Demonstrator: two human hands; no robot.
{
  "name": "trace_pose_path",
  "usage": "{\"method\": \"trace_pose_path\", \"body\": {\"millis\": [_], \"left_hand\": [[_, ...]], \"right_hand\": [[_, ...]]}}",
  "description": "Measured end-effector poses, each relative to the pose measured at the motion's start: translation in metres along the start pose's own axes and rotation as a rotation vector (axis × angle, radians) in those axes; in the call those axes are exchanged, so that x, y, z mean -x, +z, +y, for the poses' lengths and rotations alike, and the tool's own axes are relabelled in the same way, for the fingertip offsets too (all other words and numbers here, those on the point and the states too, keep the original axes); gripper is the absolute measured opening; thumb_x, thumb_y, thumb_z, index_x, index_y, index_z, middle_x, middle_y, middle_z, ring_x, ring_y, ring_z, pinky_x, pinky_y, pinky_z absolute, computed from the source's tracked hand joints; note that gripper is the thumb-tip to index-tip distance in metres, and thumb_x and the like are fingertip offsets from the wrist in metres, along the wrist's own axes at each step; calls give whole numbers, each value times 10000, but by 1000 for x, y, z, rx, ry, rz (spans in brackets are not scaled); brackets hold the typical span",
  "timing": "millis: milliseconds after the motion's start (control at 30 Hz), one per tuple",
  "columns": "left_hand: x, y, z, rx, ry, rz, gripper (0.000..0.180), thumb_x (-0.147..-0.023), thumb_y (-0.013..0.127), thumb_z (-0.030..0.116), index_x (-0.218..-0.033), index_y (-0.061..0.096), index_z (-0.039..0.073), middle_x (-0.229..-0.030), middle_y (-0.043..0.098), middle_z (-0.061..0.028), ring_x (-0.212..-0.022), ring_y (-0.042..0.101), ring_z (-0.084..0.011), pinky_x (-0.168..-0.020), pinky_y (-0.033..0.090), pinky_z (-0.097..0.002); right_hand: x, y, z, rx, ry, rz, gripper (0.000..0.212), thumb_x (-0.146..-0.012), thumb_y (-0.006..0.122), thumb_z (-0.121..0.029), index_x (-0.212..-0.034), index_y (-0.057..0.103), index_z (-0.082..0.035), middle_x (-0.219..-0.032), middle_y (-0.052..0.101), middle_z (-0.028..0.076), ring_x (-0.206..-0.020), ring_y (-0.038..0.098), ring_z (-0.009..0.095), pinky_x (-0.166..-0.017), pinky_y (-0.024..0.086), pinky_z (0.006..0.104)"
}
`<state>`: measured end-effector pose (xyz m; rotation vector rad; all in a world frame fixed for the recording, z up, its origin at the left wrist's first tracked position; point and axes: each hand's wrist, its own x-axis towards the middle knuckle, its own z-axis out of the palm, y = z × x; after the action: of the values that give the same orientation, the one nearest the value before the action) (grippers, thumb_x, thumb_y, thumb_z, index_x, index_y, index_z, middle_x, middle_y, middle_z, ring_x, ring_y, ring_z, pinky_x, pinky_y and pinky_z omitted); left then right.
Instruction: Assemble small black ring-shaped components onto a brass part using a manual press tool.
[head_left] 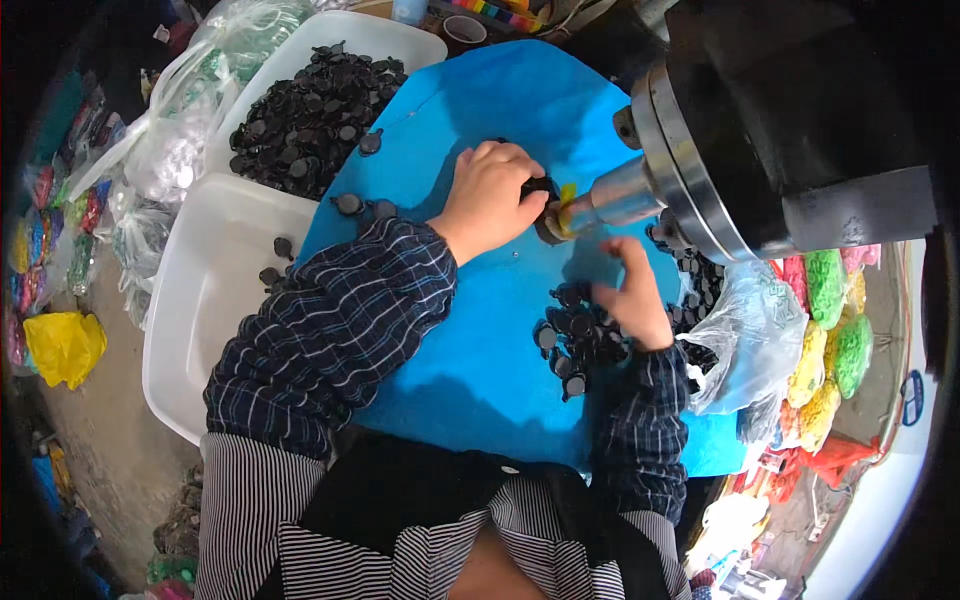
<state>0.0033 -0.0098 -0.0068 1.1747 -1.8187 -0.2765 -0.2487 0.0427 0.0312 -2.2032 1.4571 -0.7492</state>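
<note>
Beside the metal tip of a machine (620,195), my left hand (490,200) is closed, its fingers and thumb curled on a small black piece (538,186). A yellow bit (567,195) shows on the tip, next to a round brownish metal base (550,226). My right hand (638,298) is below the tip, thumb and forefinger apart with nothing visible between them; its fingertips are slightly blurred. Under that hand lies a pile of small black round pieces with side tabs (570,335). A few more such pieces (348,204) rest left of my left hand.
A white tub (425,45) heaped with black pieces stands far left. Nearer is another white tub (165,330) with a few pieces. The machine's thick black body (800,130) overhangs the blue tabletop (450,370). A clear plastic bag (745,330) lies at right, beside more black pieces.
</note>
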Motion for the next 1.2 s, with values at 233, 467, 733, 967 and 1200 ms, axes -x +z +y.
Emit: {"method": "trace_pose_path", "body": {"millis": [233, 467, 733, 967, 1200], "left_hand": [[1, 2, 5, 132, 121, -39, 243, -778, 710, 209, -964, 671, 58, -1053, 637, -99, -1068, 563, -326, -948, 420, -454], [-2, 4, 21, 37, 135, -74, 259, -767, 737, 243, -950, 690, 66, -1068, 625, -74, -1089, 540, -314, -943, 412, -447], [-1, -3, 5, 1, -2, 2, 259, -764, 733, 201, -984, 706, 66, -1057, 647, -98, -1069, 558, -316, -933, 427, -446], [-1, 1, 2, 107, 30, -78, 337, -782, 713, 215, -1075, 679, 54, -1113, 640, -136, -1127, 537, -347, -965, 420, -456], [0, 7, 20, 54, 103, -96, 272, -765, 753, 235, -983, 706, 77, -1111, 614, -63, -1131, 516, -299, -960, 396, -421]], "right_hand": [[12, -4, 2, -136, 236, -157, 406, -684, 756, -19, -1038, 559, 10, -971, 641, 109, -949, 614, 233, -869, 476, 334], [-16, 32, -8, -585, 211, 264, 347, -773, 764, 1, -1056, 564, -9, -992, 644, 45, -952, 595, 131, -842, 474, 298], [-8, 12, -21, -75, 3, 60, 407, -704, 773, -10, -1057, 571, -13, -937, 628, 89, -910, 605, 204, -857, 464, 306], [-1, 1, -23, -237, 354, -310, 324, -741, 721, 51, -1014, 560, -16, -987, 625, 62, -906, 617, 181, -820, 489, 292], [-16, 24, -7, -995, 271, 102, 271, -815, 641, 138, -951, 548, -77, -1000, 636, 15, -926, 598, 97, -832, 505, 249]]}}
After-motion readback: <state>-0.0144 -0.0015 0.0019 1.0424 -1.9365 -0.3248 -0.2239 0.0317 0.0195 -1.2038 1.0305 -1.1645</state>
